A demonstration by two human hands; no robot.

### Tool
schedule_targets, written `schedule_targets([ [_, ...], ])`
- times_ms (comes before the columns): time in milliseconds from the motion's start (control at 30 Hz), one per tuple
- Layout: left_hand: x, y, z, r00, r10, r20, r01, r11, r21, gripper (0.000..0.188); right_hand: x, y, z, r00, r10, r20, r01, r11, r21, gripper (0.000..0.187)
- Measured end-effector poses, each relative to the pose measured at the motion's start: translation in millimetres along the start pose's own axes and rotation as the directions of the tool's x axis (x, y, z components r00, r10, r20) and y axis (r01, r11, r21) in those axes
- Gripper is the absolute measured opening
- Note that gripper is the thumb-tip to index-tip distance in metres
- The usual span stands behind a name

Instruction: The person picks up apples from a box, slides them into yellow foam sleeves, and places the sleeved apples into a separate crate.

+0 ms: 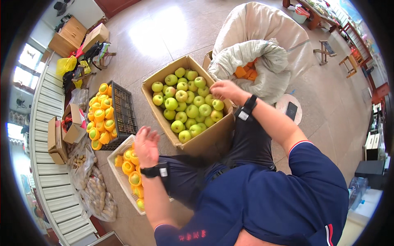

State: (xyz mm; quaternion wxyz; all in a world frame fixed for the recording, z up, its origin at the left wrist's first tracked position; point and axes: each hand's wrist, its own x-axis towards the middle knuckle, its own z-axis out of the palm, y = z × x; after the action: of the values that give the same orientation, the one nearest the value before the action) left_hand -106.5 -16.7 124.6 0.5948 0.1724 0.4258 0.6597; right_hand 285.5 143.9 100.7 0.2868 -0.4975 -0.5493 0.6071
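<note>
Green apples fill a cardboard box standing in front of my legs. My right hand is over the box's right rim, beside the nearest apples, its fingers loosely bent and apart with nothing seen in them. On the left, my left hand hovers at the edge of a white crate, palm showing and fingers spread, holding nothing. Inside that crate lie apples in yellow foam nets, partly hidden by my left hand and forearm.
A black crate heaped with yellow-netted apples stands at the left. Beyond my right hand, an open white woven sack shows orange pieces inside. A phone rests on a round stool. Bagged potatoes lie by the radiator.
</note>
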Motion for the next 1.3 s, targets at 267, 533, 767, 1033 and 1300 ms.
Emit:
schedule_targets([
  [267,13.5,-115.3,45.5,0.953,-0.303,0.017,0.304,0.953,-0.005,0.019,37.1,52.2,-155.4,0.928,0.061,-0.368,-0.179,0.939,-0.294,0.03],
  [533,14.9,-126.3,38.5,0.956,-0.285,-0.064,0.286,0.958,0.008,0.02,62.8,111.9,-194.1,0.939,0.014,-0.342,-0.27,0.643,-0.716,0.048],
  [767,19.1,-137.1,51.9,0.953,-0.302,-0.032,0.303,0.952,0.035,0.022,85.3,147.2,-229.3,0.959,-0.042,-0.279,-0.197,0.609,-0.768,0.044],
  [1033,16.2,-134.2,41.1,0.957,-0.277,-0.083,0.283,0.957,0.068,0.022,107.6,142.5,-196.2,0.949,0.038,-0.312,-0.297,0.44,-0.848,0.056],
  [1300,17.9,-136.6,44.2,0.956,-0.281,-0.08,0.289,0.951,0.108,0.022,118.8,151.3,-199.9,0.9,0.181,-0.396,-0.435,0.42,-0.797,0.061],
])
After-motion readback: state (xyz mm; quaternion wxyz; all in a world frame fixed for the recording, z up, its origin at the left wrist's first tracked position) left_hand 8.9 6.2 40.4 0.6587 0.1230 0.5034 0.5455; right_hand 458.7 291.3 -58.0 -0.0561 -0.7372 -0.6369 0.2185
